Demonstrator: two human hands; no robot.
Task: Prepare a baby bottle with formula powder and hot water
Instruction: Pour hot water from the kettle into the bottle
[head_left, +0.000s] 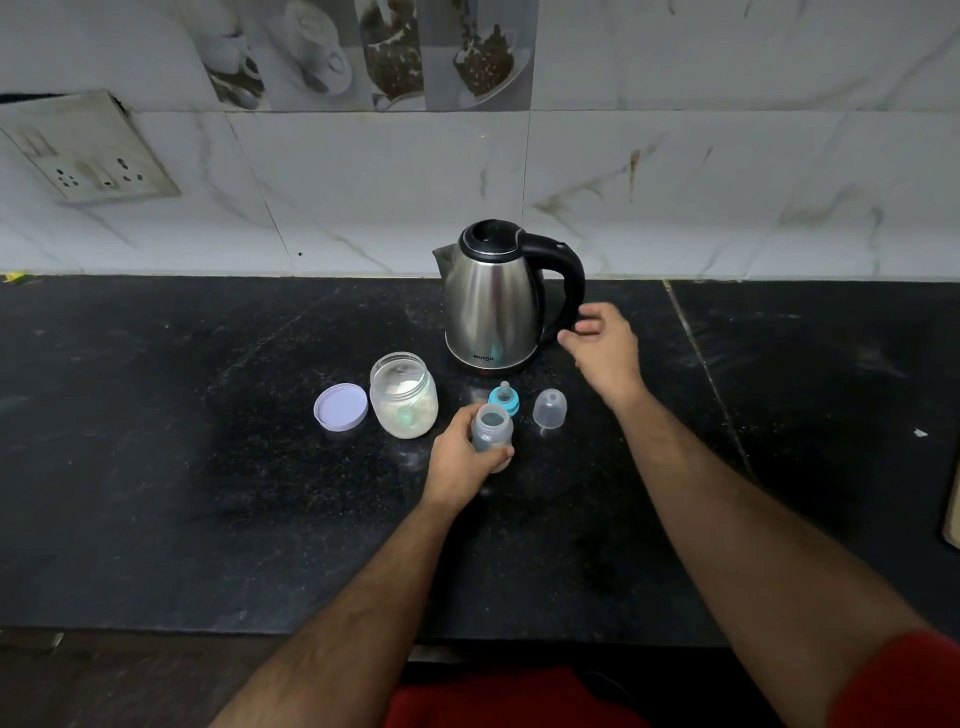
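Head view: left hand fingers grip clear uncapped bottle; right hand fingers loose beside steel kettle.

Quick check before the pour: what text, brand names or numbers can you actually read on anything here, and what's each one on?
"MILTON": small dark print low on the steel body of the kettle.
Baby bottle, gripped by the left hand: any markings are too blurred to read.
Formula jar and its lid: no text shows.
Wall socket plate: no lettering readable.
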